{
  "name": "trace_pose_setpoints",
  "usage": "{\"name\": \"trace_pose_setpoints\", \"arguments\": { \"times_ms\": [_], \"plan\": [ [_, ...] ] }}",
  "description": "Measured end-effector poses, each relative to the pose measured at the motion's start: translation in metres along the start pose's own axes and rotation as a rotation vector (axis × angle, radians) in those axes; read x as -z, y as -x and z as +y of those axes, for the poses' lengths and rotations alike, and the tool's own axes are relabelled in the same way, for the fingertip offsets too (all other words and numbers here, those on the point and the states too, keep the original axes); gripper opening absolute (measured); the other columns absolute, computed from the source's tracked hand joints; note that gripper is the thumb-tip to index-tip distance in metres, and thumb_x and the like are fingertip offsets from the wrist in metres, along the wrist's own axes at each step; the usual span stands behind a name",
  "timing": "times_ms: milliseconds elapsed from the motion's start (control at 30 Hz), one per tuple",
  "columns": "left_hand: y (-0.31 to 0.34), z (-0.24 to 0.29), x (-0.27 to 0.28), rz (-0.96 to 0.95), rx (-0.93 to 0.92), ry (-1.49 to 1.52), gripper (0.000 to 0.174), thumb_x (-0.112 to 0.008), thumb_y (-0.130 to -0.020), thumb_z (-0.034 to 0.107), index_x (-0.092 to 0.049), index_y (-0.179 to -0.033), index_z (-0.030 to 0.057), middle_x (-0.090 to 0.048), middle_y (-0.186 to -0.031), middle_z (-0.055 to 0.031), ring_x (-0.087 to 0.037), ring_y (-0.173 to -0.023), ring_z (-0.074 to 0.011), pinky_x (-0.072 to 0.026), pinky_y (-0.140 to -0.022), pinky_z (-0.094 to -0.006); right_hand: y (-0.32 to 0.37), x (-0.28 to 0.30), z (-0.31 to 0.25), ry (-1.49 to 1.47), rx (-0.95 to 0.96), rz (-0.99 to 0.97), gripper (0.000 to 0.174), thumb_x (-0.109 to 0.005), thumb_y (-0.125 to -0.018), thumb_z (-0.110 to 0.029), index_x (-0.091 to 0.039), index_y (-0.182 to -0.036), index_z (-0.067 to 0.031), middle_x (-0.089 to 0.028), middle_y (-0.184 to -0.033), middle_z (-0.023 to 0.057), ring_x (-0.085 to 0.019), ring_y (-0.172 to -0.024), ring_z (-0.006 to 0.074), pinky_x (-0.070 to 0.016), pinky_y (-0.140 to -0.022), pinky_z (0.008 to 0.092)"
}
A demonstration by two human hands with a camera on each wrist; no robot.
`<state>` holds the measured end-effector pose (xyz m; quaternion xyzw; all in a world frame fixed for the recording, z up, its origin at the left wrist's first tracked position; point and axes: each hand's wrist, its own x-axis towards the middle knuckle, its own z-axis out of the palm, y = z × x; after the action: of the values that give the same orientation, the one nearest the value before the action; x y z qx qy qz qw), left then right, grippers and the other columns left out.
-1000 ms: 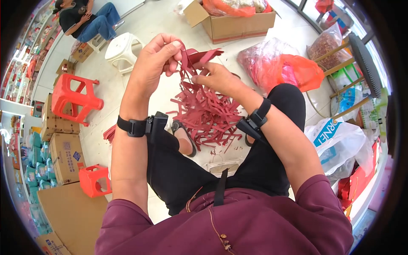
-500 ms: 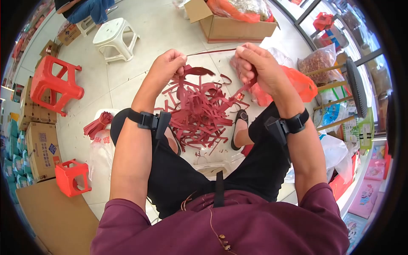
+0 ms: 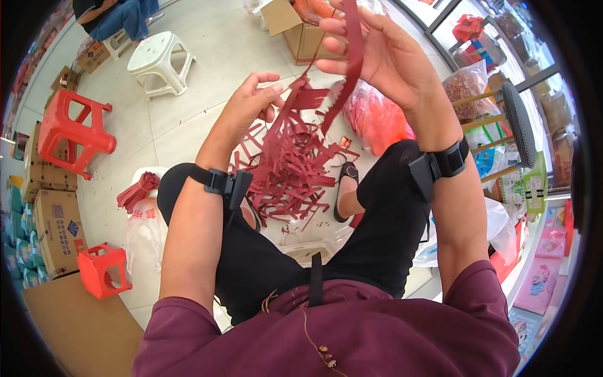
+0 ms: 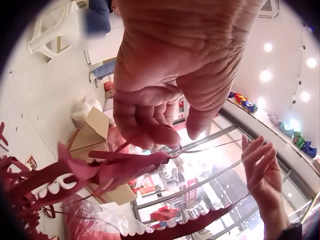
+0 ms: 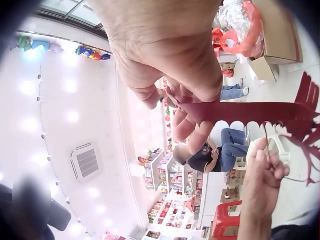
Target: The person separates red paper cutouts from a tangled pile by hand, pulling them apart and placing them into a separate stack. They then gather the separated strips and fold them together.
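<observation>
A long dark red strip with one scalloped edge (image 3: pixel 352 66) hangs from my raised right hand (image 3: pixel 399 63), where it runs between thumb and fingers. In the right wrist view the strip (image 5: pixel 240 112) stretches away level from the fingers. My left hand (image 3: pixel 248 107) is lower, its curled fingers pinching a thin red strand beside a bunch of red strips (image 4: pixel 127 167). A fine strand crosses from the left fingertips towards the right hand (image 4: pixel 265 175) in the left wrist view. Below both hands, a tangled heap of red strips (image 3: pixel 286 169) lies between the feet.
A tied bundle of red strips (image 3: pixel 139 190) rests by the left knee. Around stand a white stool (image 3: pixel 160 56), a red stool (image 3: pixel 72 132), a smaller red stool (image 3: pixel 103 270), a cardboard box (image 3: pixel 301 41) and an orange-red bag (image 3: pixel 383 125). A person (image 5: pixel 220 150) sits farther off.
The hands were close together, then apart with a thin strip taut between them. Now the right hand is higher, its fingers more spread, with the scalloped strip hanging. The head view has shifted slightly.
</observation>
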<state>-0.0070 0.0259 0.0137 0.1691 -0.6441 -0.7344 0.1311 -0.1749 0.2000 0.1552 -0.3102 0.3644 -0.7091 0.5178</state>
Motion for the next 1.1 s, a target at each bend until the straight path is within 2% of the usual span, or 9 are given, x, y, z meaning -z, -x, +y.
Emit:
{"name": "trace_pose_setpoints", "arguments": {
  "times_ms": [100, 333, 367, 500, 567, 667, 867, 1000, 1100],
  "plan": [
    [-0.001, -0.002, -0.011, -0.082, 0.009, 0.119, 0.061, -0.065, -0.097, 0.038, -0.041, -0.142, 0.0045, -0.064, -0.104, -0.0099, -0.058, -0.071, -0.0089, -0.0497, -0.065, -0.0238, -0.013, -0.001, -0.008, -0.103, -0.055, -0.171, 0.034, -0.055, -0.102, -0.027, -0.052, -0.127, -0.0039, -0.065, -0.113, 0.0147, -0.066, -0.102, 0.0283, -0.0522, -0.099, 0.055],
    [0.001, -0.01, -0.057, -0.129, -0.239, -0.108, 0.066, -0.072, -0.092, 0.027, -0.037, -0.144, 0.0046, -0.059, -0.12, -0.0097, -0.057, -0.075, -0.0078, -0.0506, -0.069, -0.0243, -0.029, -0.019, -0.001, -0.149, 0.033, -0.03, 0.024, -0.056, -0.102, -0.023, -0.059, -0.115, -0.0027, -0.067, -0.107, 0.016, -0.068, -0.103, 0.0292, -0.0547, -0.097, 0.0527],
    [0.005, -0.008, -0.059, -0.168, -0.179, -0.158, 0.045, -0.069, -0.095, 0.028, -0.05, -0.129, 0.0046, -0.062, -0.111, -0.0057, -0.056, -0.075, -0.007, -0.0493, -0.071, -0.0231, -0.029, -0.02, -0.001, -0.126, 0.054, -0.022, 0.023, -0.057, -0.102, -0.022, -0.06, -0.113, -0.0026, -0.068, -0.104, 0.0148, -0.069, -0.101, 0.0277, -0.056, -0.095, 0.0505],
    [0.005, -0.004, -0.051, -0.091, -0.026, -0.114, 0.026, -0.058, -0.1, 0.034, -0.059, -0.101, 0.0087, -0.064, -0.089, 0.0006, -0.055, -0.074, -0.0045, -0.0437, -0.066, -0.0195, -0.041, 0.01, 0.002, 0.176, 0.138, 0.043, 0.025, -0.057, -0.101, -0.024, -0.062, -0.113, -0.0026, -0.068, -0.093, 0.0086, -0.069, -0.084, 0.0213, -0.0602, -0.083, 0.0413],
    [-0.002, -0.005, -0.031, -0.032, -0.058, -0.108, 0.025, -0.058, -0.1, 0.034, -0.059, -0.102, 0.0091, -0.064, -0.089, 0.0007, -0.054, -0.072, -0.0043, -0.0419, -0.063, -0.0188, -0.036, 0.031, 0.003, 0.376, 0.184, 0.106, 0.026, -0.055, -0.101, -0.024, -0.065, -0.109, -0.0022, -0.066, -0.087, 0.0053, -0.067, -0.074, 0.0157, -0.0613, -0.073, 0.0359],
    [-0.001, 0.014, -0.024, 0.102, -0.118, -0.096, 0.027, -0.061, -0.097, 0.027, -0.06, -0.114, 0.0069, -0.064, -0.091, 0.0007, -0.052, -0.072, -0.0039, -0.0415, -0.063, -0.0191, -0.02, 0.039, 0.001, 0.605, 0.035, 0.159, 0.035, -0.052, -0.104, -0.027, -0.061, -0.126, -0.0023, -0.069, -0.095, 0.0052, -0.069, -0.085, 0.012, -0.0596, -0.083, 0.0313],
    [-0.023, 0.047, -0.025, 0.026, -0.191, -0.451, 0.053, -0.07, -0.089, 0.018, -0.054, -0.135, 0.0005, -0.066, -0.094, -0.0074, -0.061, -0.083, -0.0118, -0.0491, -0.073, -0.0259, -0.012, 0.009, 0.021, 0.719, 0.062, 0.131, 0.033, -0.057, -0.102, -0.032, -0.07, -0.11, -0.0035, -0.069, -0.094, 0.0026, -0.068, -0.084, 0.0095, -0.0563, -0.08, 0.025],
    [-0.029, 0.065, -0.012, -0.008, -0.073, -0.582, 0.03, -0.059, -0.092, 0.021, -0.07, -0.113, 0.0024, -0.063, -0.083, -0.0016, -0.056, -0.072, -0.0102, -0.0454, -0.066, -0.0242, -0.012, 0.001, 0.023, 0.582, 0.118, 0.085, 0.032, -0.058, -0.098, -0.028, -0.07, -0.106, -0.0002, -0.068, -0.097, 0.0065, -0.067, -0.083, 0.0127, -0.0561, -0.076, 0.0274],
    [-0.016, 0.069, -0.011, 0.055, -0.076, -0.407, 0.03, -0.057, -0.097, 0.034, -0.07, -0.089, 0.0075, -0.046, -0.065, 0.0073, -0.037, -0.058, -0.004, -0.0293, -0.053, -0.0226, -0.019, 0.034, 0.039, 0.401, 0.151, 0.179, 0.038, -0.059, -0.098, -0.028, -0.063, -0.122, 0.0017, -0.065, -0.109, 0.0133, -0.068, -0.079, 0.0182, -0.0577, -0.072, 0.0299]
  ]
}}
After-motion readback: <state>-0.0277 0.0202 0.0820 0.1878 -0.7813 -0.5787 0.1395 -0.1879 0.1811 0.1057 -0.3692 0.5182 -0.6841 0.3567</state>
